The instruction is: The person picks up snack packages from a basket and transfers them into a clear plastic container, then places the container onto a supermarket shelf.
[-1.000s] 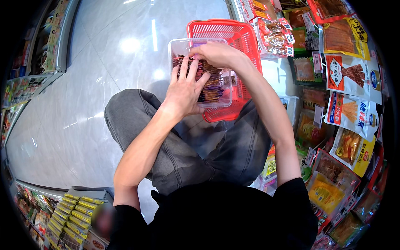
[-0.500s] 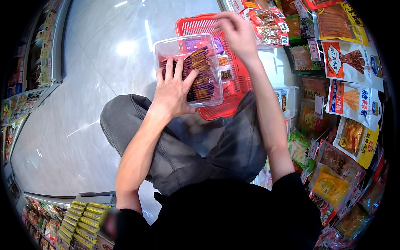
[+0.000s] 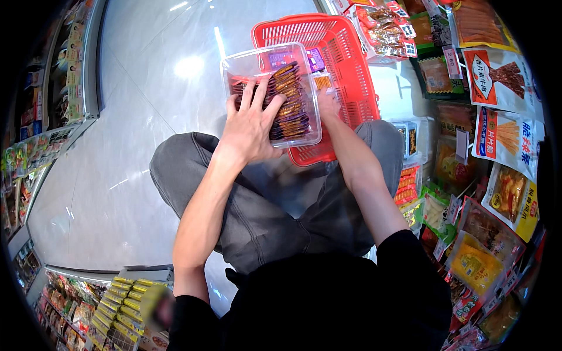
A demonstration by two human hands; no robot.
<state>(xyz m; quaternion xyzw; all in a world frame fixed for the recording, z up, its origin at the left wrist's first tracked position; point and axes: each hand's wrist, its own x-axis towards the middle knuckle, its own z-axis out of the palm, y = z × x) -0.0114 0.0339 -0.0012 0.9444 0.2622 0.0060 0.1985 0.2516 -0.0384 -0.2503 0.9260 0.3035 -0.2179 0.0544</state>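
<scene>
The left hand (image 3: 249, 126) rests with fingers spread wide on the row of dark packets (image 3: 291, 102), pinching nothing that I can make out; light, even pressure there should, I'd say, keep the row together without creasing it. Around those fingers is the clear tub (image 3: 252, 61), holding the row. Just right of it, the right hand (image 3: 329, 106) is over the red basket (image 3: 351, 70) (its fingers are blurred, so I can't tell whether they hold anything), a purple packet (image 3: 315, 59) lying beyond them.
</scene>
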